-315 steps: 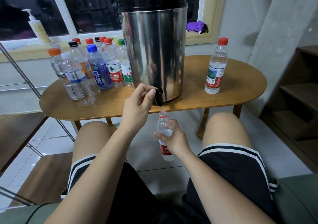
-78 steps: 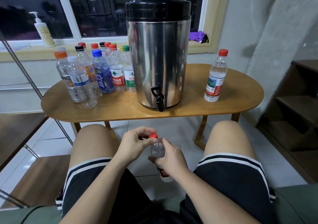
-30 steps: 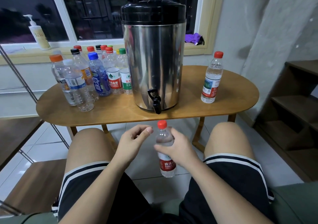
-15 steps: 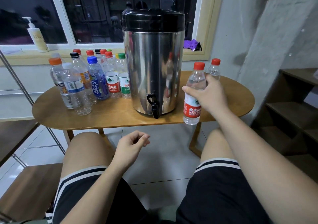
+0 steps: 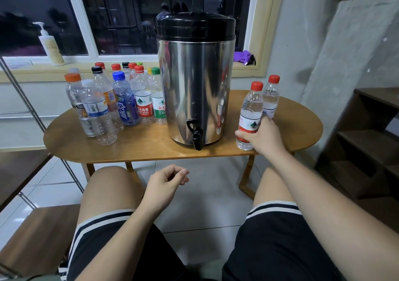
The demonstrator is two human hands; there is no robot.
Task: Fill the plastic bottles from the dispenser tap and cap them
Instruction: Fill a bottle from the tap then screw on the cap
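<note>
Your left grip (image 5: 166, 182) hangs over your lap, fingers loosely curled, holding nothing, free for the next empty. Your right grip (image 5: 262, 137) wraps the capped bottle (image 5: 250, 110) low on its label. Its base looks set on the counter (image 5: 151, 146), just in front of the other capped bottle (image 5: 271, 96). Finished ones go right of the dispenser (image 5: 195, 82), empties (image 5: 103, 108) left. Half a second ago this bottle was in the air; now it's down, not yet released.

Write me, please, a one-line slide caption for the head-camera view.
Right hand grips a red-capped bottle standing on the wooden table beside the steel dispenser; left hand hangs idle.
</note>
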